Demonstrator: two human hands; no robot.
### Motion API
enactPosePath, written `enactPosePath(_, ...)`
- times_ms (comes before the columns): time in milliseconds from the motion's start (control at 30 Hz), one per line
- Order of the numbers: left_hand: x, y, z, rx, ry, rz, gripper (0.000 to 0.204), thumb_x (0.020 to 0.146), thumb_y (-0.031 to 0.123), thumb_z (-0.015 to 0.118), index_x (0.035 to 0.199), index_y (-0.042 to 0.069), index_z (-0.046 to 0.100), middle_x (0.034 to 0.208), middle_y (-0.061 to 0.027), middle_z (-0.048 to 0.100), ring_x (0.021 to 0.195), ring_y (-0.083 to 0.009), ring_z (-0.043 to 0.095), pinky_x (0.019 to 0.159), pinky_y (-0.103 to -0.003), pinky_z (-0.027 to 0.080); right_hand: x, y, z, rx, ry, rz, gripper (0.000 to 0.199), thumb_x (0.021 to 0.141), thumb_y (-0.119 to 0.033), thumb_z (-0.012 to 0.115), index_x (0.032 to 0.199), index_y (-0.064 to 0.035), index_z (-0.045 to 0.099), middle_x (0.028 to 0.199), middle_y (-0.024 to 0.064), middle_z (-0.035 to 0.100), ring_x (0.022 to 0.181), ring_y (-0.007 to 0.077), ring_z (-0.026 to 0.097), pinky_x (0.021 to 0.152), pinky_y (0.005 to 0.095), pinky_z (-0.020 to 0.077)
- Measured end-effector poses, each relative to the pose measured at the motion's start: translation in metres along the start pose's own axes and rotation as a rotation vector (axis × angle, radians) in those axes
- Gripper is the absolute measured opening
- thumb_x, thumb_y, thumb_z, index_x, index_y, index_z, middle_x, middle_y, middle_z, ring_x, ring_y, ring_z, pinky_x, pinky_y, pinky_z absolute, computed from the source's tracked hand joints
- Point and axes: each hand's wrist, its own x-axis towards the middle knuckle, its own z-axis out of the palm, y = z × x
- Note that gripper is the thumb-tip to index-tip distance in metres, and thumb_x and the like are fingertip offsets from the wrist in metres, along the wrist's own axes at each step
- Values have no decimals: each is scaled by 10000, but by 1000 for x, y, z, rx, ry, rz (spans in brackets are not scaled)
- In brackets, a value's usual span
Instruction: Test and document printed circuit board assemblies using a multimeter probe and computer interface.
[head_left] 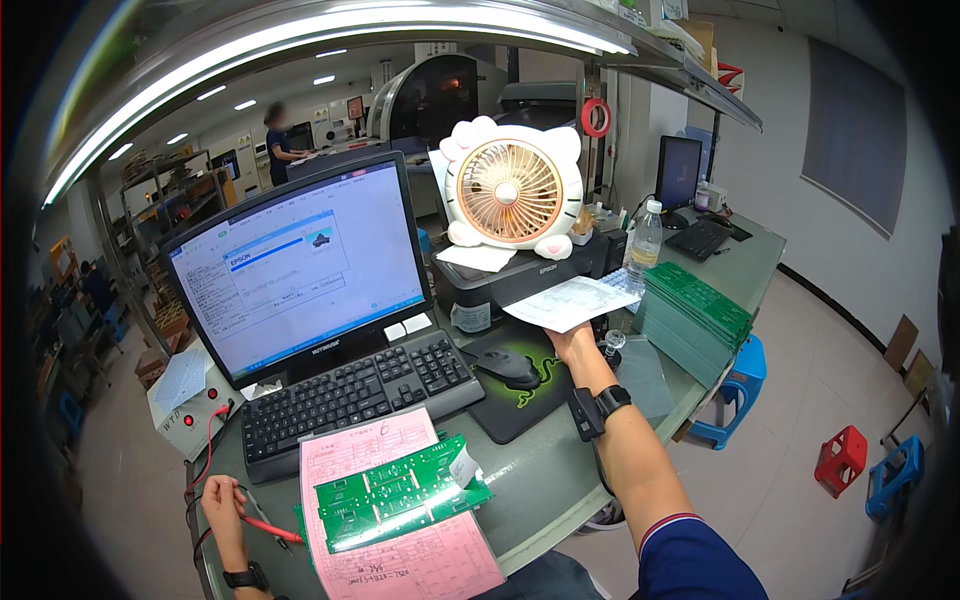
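Note:
My left hand [222,508] is at the near left of the desk with its fingers curled; whatever may be in them cannot be made out. Beside it lie a red test probe [272,529] and a slim dark pen-like tool [268,516]. To their right, a green circuit board [400,492] rests on a pink form [455,550], a small whitish label curling up at its corner. My right hand [572,345] reaches out to the printer [520,277] and grips the near edge of a white printed sheet [575,303], which covers most of its fingers.
A monitor [300,265], keyboard [360,393] and mouse [508,367] on a black mat stand mid-desk. A fan [507,190] sits atop the printer. Stacked green boards [695,315] and a bottle [645,240] are at the right. A grey box [190,408] with red leads is left.

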Motion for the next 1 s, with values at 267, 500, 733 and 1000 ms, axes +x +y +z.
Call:
enactPosePath(267, 1, -2, 0, -10, -3, -7, 217, 987, 211, 496, 827, 75, 552, 608, 23, 512, 467, -7, 389, 425, -162, 269, 3, 0, -2, 5, 0, 1, 360, 1007, -263, 379, 1306, -74, 446, 1267, 98, 555, 1103, 245, 578, 923, 386, 486)
enactPosePath(500, -1, 3, 1, -3, 0, 0, 221, 989, 211, 491, 827, 73, 549, 609, 23, 510, 467, -6, 384, 426, -163, 267, 1, 1, -2, -77, 15, -1, 366, 1001, -316, 394, 1302, -118, 454, 1266, 77, 555, 1115, 230, 561, 944, 392, 445)
enactPosePath(733, -2, 6, 0, 10, 11, 4, 237, 989, 236, 483, 826, 79, 553, 605, 31, 504, 471, -7, 396, 433, -165, 278, 2, 11, -18, 14, -49, 25, 250, 983, -258, 460, 1196, -137, 508, 1153, 68, 589, 1086, 226, 538, 968, 420, 417)
enactPosePath(1000, -2, 11, 3, 1, 11, 18, 235, 990, 241, 475, 829, 89, 554, 605, 33, 502, 474, -6, 389, 434, -168, 271, 9, 25, -27, -233, 8, -23, 266, 958, -141, 528, 1218, -87, 503, 1187, 91, 573, 1115, 246, 527, 1040, 448, 372)
